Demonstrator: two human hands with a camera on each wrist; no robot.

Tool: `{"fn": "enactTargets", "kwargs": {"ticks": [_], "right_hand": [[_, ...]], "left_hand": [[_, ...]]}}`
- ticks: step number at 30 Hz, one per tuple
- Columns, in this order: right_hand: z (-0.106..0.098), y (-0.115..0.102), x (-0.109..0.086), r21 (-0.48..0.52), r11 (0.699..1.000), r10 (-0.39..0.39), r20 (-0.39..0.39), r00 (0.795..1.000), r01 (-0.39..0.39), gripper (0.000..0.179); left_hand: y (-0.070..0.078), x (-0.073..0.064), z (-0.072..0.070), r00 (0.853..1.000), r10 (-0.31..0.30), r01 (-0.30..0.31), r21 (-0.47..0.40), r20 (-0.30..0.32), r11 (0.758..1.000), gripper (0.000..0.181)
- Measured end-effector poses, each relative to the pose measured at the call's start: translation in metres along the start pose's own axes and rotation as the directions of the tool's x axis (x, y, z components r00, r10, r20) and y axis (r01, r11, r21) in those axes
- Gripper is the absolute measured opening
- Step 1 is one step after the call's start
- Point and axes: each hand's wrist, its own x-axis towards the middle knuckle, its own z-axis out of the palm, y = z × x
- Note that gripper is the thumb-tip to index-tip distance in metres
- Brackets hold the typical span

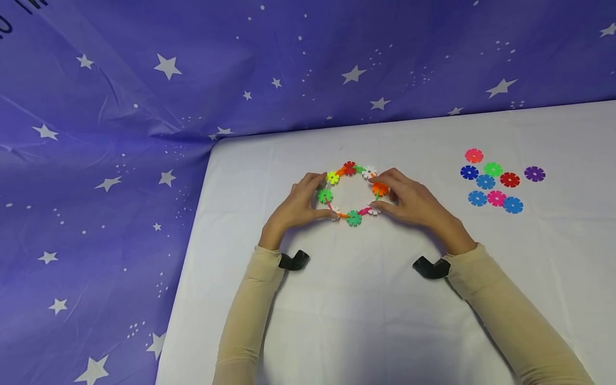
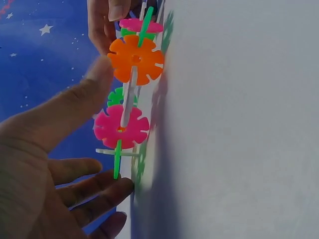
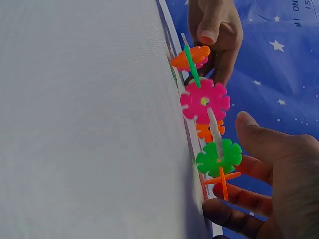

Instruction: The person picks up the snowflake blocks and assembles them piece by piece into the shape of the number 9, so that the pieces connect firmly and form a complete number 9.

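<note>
A ring of linked, notched plastic discs (image 1: 354, 218) in many colours stands on the white table, its pieces slotted together at right angles. On its left side is my left hand (image 1: 299, 202), thumb by a whitish disc at the near side and fingertips by the yellow disc (image 1: 332, 178). Across from it, my right hand (image 1: 409, 198) spreads thumb and fingers along the right side, near the orange disc (image 1: 380, 189). In the left wrist view, the thumb reaches an orange disc (image 2: 135, 59). The right wrist view has the thumb apart from the green disc (image 3: 219, 158), with fingers beneath.
Several loose discs lie flat at the right, among them a purple disc (image 1: 534, 174) and a blue disc (image 1: 513, 205). The white tablecloth (image 1: 356, 321) meets a purple star-patterned cloth (image 1: 289, 64) at the back and left. Black wrist mounts (image 1: 431, 267) stick out from both sleeves.
</note>
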Motion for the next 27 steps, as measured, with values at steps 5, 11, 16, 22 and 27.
{"fn": "enactTargets", "kwargs": {"ticks": [5,11,16,22,27], "right_hand": [[-0.005,0.000,-0.001,0.021,1.000,-0.001,0.056,0.998,0.000,0.044],[-0.014,0.002,-0.002,0.067,0.997,0.031,0.113,0.993,-0.039,0.046],[-0.014,0.003,-0.001,0.066,0.995,0.064,0.112,0.992,-0.071,0.053],[-0.014,0.003,-0.001,0.072,0.996,0.042,0.150,0.988,-0.053,0.032],[-0.018,0.003,-0.002,0.103,0.994,0.021,0.176,0.984,-0.040,0.021]], "left_hand": [[-0.003,0.000,0.000,1.000,0.018,-0.018,0.003,0.013,1.000,0.089],[-0.003,-0.001,0.001,0.999,0.027,-0.026,-0.026,0.036,0.999,0.088],[-0.002,0.001,0.002,0.999,0.031,-0.029,-0.061,0.035,0.998,0.087],[-0.001,0.000,0.001,0.996,0.040,-0.035,-0.077,0.074,0.996,0.081],[0.000,0.000,0.000,0.995,0.059,-0.047,-0.143,0.085,0.989,0.078]]}}
